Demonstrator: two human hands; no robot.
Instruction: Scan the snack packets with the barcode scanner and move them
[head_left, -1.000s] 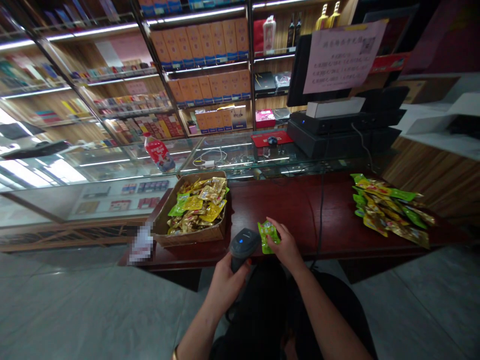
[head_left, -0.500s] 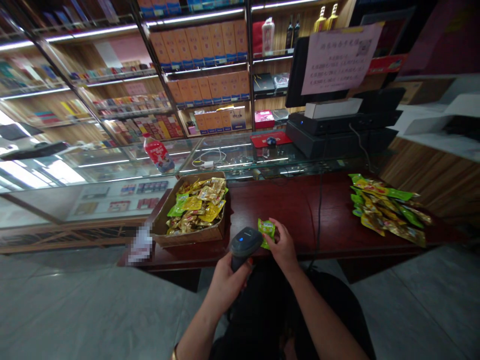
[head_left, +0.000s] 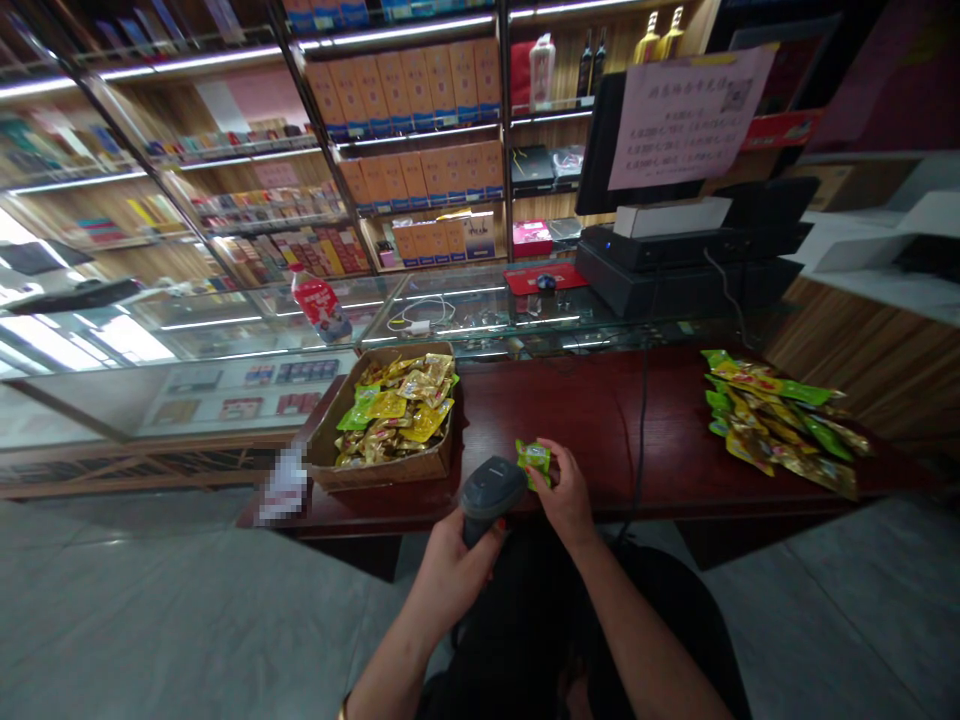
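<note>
My left hand (head_left: pixel 459 562) is wrapped round the handle of a dark grey barcode scanner (head_left: pixel 491 490), its head tilted toward the right. Between the fingers and thumb of my right hand (head_left: pixel 564 495) is a small green snack packet (head_left: pixel 534 458), just beside the scanner head and over the table's near edge. To the left, an open cardboard box (head_left: pixel 390 474) holds many gold, yellow and green packets (head_left: pixel 401 405). A loose pile of similar packets (head_left: pixel 776 420) lies on the right part of the table.
The dark red table (head_left: pixel 570 395) meets a glass display counter (head_left: pixel 480 310) carrying a red-labelled bottle (head_left: pixel 321 305), a white cable (head_left: pixel 420 322) and a mouse (head_left: pixel 546 283). A monitor (head_left: pixel 600 150) stands behind. A black cord (head_left: pixel 642 430) crosses the table.
The blue light on the scanner's head has gone out. Both hands keep nearly the same place; the view has shifted slightly.
</note>
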